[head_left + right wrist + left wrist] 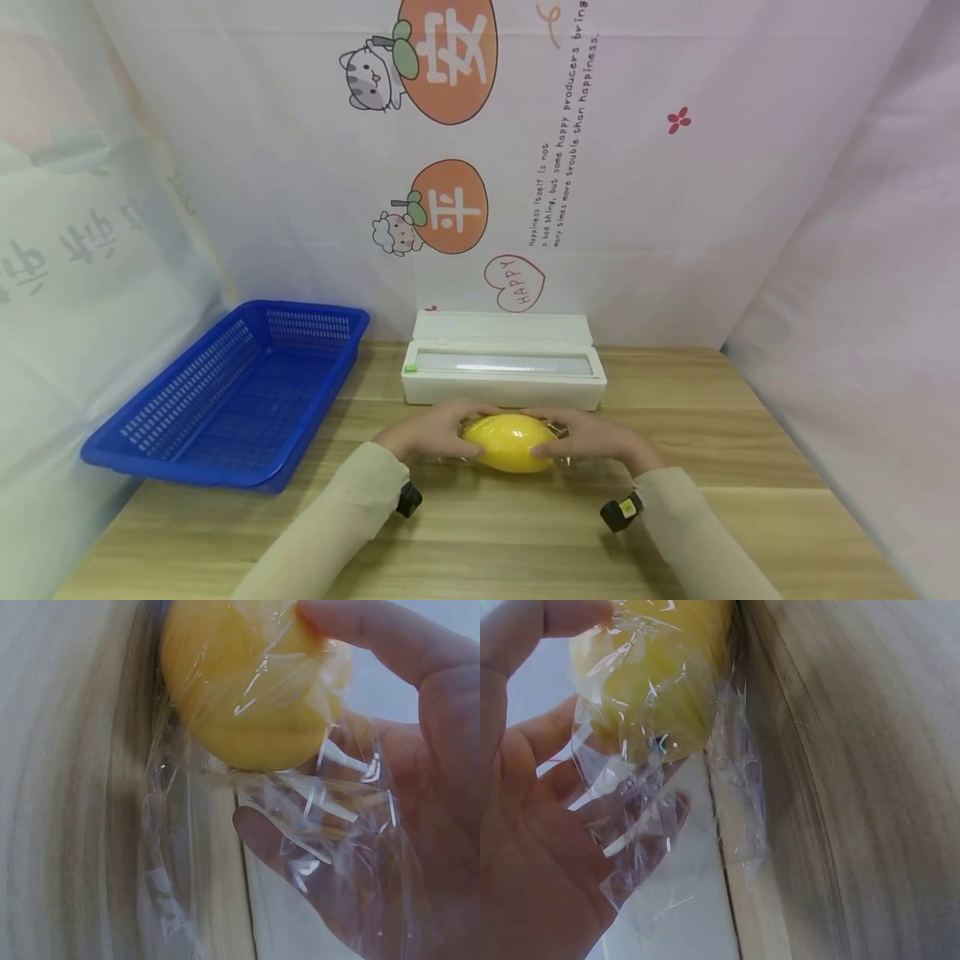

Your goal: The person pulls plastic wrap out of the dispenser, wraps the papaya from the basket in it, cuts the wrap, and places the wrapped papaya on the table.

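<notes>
A smooth yellow oval fruit (512, 443) is held level between both hands, just in front of the white box. Clear cling film (652, 817) covers it, and loose crumpled film sticks out at both ends. My left hand (442, 429) grips the left end, thumb on the near side and fingers round the far side. At the opposite end my right hand (588, 435) grips in the same way, its thumb pressing on the film-covered skin. In the right wrist view, slack film (337, 825) hangs over the palm and fingers.
Behind the hands stands a white cling film box (502, 390), lid raised, with film inside and a green piece at its left end. A blue plastic basket (307, 433) sits on the left of the wooden table (495, 533). Printed white cloth (637, 208) walls the back and sides.
</notes>
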`<state>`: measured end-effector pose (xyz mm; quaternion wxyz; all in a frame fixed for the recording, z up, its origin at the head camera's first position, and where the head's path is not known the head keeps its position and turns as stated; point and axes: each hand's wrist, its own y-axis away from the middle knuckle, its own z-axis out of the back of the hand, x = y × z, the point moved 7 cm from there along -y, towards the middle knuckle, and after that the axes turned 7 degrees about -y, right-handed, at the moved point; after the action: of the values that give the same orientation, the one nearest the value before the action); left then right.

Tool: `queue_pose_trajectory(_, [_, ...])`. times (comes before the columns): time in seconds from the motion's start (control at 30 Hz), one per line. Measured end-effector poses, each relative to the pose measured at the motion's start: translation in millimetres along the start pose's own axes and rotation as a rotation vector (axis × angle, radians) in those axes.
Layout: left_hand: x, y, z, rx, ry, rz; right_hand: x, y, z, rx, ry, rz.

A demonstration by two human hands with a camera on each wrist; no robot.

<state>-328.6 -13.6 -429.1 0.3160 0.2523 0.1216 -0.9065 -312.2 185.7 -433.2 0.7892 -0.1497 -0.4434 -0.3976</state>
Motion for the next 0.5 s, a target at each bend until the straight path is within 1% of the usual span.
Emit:
queue_pose_trajectory(0.07, [-3.7, 0.9, 0.7, 0.000, -0.016, 0.003, 0, 0, 0.0, 0.002, -0.007, 0.007])
queue_pose_trajectory(0.13, [-9.3, 2.8, 2.6, -0.017, -0.036, 0.001, -1, 0, -0.3, 0.001, -0.013, 0.012])
queue_pose_trajectory(0.23, [-19.7, 7.2, 7.2, -0.076, -0.080, -0.009, -3, 1, -0.4, -0.014, -0.014, 0.005])
queue_pose_trajectory(0.4, [-44.7, 17.4, 14.1, -0.214, -0.160, -0.098, -3, 3, -0.3, -0.049, -0.013, -0.016])
queue_pose_trajectory(0.43, [-48.8, 19.6, 13.7, -0.228, -0.170, -0.111, -3, 4, -0.4, -0.052, -0.016, -0.017])
queue_pose_trajectory(0.5, [-55.3, 23.9, 11.3, -0.236, -0.174, -0.130, -2, 4, -0.5, -0.060, -0.020, -0.016])
